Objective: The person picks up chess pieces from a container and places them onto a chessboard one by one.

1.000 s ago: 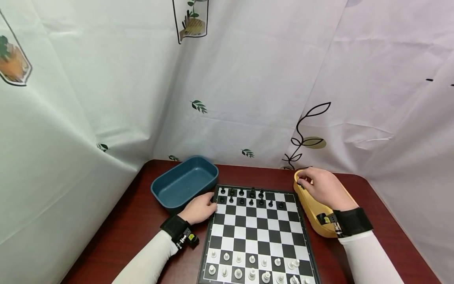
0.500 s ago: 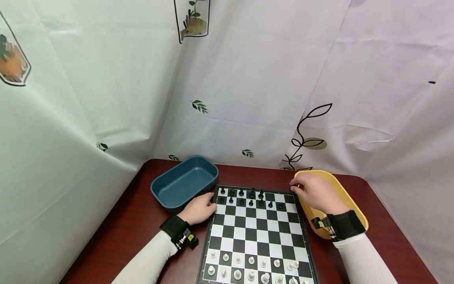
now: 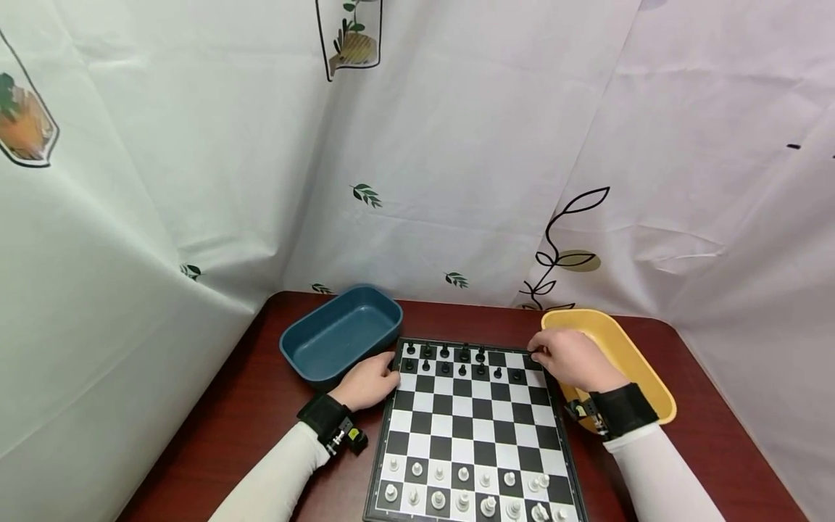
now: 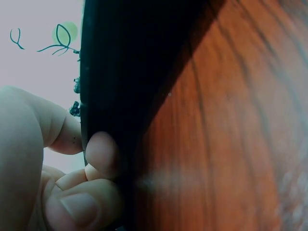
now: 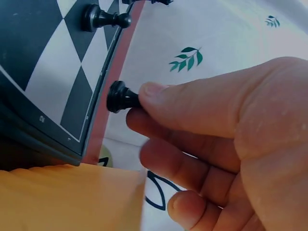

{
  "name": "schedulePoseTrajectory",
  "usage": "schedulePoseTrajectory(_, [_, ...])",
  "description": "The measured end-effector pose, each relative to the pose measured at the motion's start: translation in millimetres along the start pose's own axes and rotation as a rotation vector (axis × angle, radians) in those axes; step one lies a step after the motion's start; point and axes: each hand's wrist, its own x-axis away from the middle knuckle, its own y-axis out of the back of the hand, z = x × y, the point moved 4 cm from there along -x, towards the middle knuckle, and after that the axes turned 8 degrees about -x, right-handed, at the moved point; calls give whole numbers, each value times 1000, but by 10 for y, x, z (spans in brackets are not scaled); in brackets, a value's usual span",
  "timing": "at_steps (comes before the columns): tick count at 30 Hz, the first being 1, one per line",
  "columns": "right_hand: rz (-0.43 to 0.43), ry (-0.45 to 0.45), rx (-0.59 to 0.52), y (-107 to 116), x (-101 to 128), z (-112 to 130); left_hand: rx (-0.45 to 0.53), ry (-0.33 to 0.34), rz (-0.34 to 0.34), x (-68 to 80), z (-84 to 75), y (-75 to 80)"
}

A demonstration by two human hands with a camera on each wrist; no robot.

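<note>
I see a black chess piece, a pawn by its shape, pinched at its top between my right hand's thumb and fingers, hanging just over the far right corner of the chessboard, beside the yellow tray. My left hand rests curled against the board's left edge, near the blue tray, fingers gripping the rim. The pinch looks shallow; I judge the piece could slip, or tip into the neighbouring black pieces if set down crooked. If my left hand slackens, the board could slide.
</note>
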Motion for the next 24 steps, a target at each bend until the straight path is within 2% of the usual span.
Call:
schedulePoseTrajectory(6, [27, -17, 43, -87, -13, -59, 5, -5, -2, -6, 18, -21])
schedulePoseTrajectory(24, [-4, -37, 98, -130, -28, -88, -10, 5, 9, -22, 3, 12])
